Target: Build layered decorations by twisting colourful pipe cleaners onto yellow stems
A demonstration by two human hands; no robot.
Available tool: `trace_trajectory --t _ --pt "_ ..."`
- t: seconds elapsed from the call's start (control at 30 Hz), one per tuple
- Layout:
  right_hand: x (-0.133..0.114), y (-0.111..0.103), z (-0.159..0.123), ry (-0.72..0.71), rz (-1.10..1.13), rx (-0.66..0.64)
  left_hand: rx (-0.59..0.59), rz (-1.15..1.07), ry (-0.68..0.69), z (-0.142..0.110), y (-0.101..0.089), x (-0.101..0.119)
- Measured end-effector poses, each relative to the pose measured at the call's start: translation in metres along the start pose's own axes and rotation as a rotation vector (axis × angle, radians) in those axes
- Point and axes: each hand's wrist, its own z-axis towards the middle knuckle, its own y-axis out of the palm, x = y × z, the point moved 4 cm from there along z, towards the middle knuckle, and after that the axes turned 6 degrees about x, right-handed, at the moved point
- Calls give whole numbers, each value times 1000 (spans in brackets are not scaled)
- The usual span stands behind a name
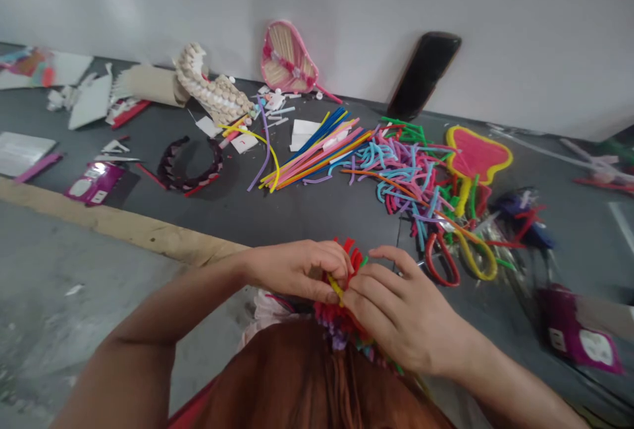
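Both hands meet over the front of the table, above my lap, at a fluffy multicoloured pipe-cleaner piece [338,333] with red, purple and green tufts. Thumb and fingers of my left hand [310,267] pinch a short yellow pipe cleaner [335,286] at its upper part. My right hand [399,303] is closed round the same piece from the right, its index finger raised. The right hand hides much of the piece, and its lower end runs down against my brown clothing. Just beyond the hands lies a heap of cut pipe cleaners [403,165] in blue, purple, pink and green.
Long straight pipe cleaners [317,155] lie at mid-table beside a dark braided headband [191,185]. A pink fan-shaped piece [290,59] and a phone [423,76] lean on the wall. Red and yellow loops [443,261] like scissor handles lie right, near a purple packet [577,330].
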Motion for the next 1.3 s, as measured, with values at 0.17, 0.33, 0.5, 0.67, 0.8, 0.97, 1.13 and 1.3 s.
trace_trajectory --t 0.17,0.33,0.5,0.67,0.8,0.97,1.13,1.3 --pt "-1 0 2 -48 -23 -8 -19 -34 -5 0 0 1" --pt "4 5 -5 24 55 80 -6 -71 -7 0 -2 4" --pt "9 10 -10 101 120 114 -14 -51 -9 2 -1 6" --pt "11 9 -9 98 122 96 -10 1 2 5 1 8" --pt "16 12 -12 169 202 133 23 40 -12 4 0 6" --pt "26 13 -21 533 526 128 23 27 -27 1 -1 3" --pt "16 11 -20 645 564 47 22 31 -47 2 0 3" --pt "8 15 -19 666 371 86 63 41 -94 4 2 5"
